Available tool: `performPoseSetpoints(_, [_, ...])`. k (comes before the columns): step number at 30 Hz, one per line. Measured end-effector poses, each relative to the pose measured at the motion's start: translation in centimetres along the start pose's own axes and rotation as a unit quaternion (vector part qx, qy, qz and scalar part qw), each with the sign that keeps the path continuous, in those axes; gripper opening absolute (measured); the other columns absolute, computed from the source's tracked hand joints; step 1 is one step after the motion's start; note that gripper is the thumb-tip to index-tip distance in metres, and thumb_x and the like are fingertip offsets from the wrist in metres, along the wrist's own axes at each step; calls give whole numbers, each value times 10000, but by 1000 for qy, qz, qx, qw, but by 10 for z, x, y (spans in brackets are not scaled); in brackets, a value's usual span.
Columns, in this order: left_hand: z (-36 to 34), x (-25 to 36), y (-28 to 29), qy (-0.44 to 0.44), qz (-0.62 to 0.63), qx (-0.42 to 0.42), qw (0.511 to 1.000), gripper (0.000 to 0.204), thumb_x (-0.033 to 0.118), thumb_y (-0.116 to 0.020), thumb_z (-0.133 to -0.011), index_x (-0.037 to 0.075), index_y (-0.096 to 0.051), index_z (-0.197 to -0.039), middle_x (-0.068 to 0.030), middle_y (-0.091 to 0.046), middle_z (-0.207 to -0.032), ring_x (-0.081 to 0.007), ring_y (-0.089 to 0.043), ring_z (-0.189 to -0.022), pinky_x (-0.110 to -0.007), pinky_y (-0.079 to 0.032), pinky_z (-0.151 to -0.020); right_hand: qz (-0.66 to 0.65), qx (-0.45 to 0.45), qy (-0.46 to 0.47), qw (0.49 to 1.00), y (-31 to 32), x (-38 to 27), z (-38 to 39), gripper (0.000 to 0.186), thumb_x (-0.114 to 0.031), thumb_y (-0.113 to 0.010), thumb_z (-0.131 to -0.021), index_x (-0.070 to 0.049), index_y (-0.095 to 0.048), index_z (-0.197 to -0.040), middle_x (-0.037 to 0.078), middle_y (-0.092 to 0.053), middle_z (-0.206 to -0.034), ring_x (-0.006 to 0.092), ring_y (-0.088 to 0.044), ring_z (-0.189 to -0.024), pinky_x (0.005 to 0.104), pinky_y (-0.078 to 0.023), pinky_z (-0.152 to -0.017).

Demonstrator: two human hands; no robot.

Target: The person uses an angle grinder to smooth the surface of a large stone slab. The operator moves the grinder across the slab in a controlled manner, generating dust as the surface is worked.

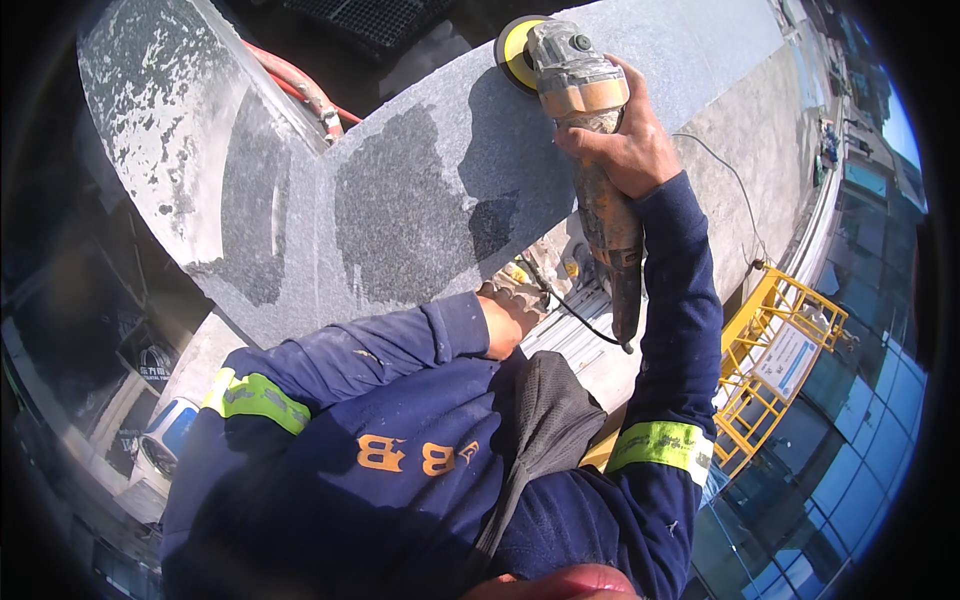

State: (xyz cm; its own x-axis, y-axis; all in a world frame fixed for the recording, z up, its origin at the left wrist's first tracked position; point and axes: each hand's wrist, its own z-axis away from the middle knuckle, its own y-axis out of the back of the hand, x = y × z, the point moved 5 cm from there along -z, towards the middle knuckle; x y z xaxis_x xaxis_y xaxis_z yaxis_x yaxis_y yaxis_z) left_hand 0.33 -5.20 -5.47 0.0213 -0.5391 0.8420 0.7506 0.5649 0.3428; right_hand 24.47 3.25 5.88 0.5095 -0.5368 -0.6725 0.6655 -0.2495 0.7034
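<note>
No bins or boxes here, just a big grey granite slab [420, 190] with dark wet patches, and the right hand [620, 145] is clamped around a dusty angle grinder [585, 130] whose yellow pad sits on the slab's far edge. The left hand [510, 315] rests curled on the near edge, gripping nothing I can make out. Red hoses [300, 90] lie beyond the slab, a yellow metal railing [770, 350] and glass building fronts are on the right.

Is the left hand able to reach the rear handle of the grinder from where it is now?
Probably yes. The left hand rests at the edge of the grey stone slab, close beside the rear handle of the grinder, which the right hand holds further forward. Nothing lies between them.
</note>
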Motion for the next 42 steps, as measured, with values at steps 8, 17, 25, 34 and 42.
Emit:
performPoseSetpoints(8, [2,3,6,10,-20,-29,999,604,295,-613,-852,72,-426,-1381,-192,-548,-1316,-376,-530,-1209,-510,-396,-994,40,49,-76,995,14,8,-1,1059,-355,-819,-654,-16,-217,-1457,226,-589,-1209,333,-610,-1100,389,-513,-941])
performPoseSetpoints(17, [18,17,29,-34,-6,13,999,320,285,-688,-794,-15,-682,-907,-218,-689,-897,-391,-674,-875,-485,-523,-787,-5,109,-65,992,17,29,70,975,-286,-816,-646,-41,-295,-1432,217,-616,-1186,323,-621,-1088,383,-488,-947])
performPoseSetpoints(25, [8,14,23,6,-36,-32,999,563,290,-745,-777,32,-511,-1220,-201,-575,-1177,-391,-555,-1149,-539,-417,-953,-5,238,-196,951,73,102,189,897,-214,-793,-706,-1,-290,-1418,168,-583,-1184,245,-610,-1041,352,-506,-897])
performPoseSetpoints(34, [-1,14,23,-19,-70,77,994,551,372,-724,-820,14,-515,-1183,-229,-577,-1126,-400,-576,-1092,-502,-437,-930,-48,315,-245,916,50,117,285,928,-197,-818,-719,-1,-263,-1436,180,-559,-1217,249,-595,-1074,354,-494,-914])
performPoseSetpoints(42, [-44,59,-7,-116,336,9,935,721,359,-775,-821,-41,-440,-1318,-176,-595,-1244,-251,-567,-1158,-358,-442,-997,-209,332,-113,913,1,58,265,945,-149,-811,-709,-19,-232,-1445,177,-571,-1200,250,-605,-1057,349,-502,-914])
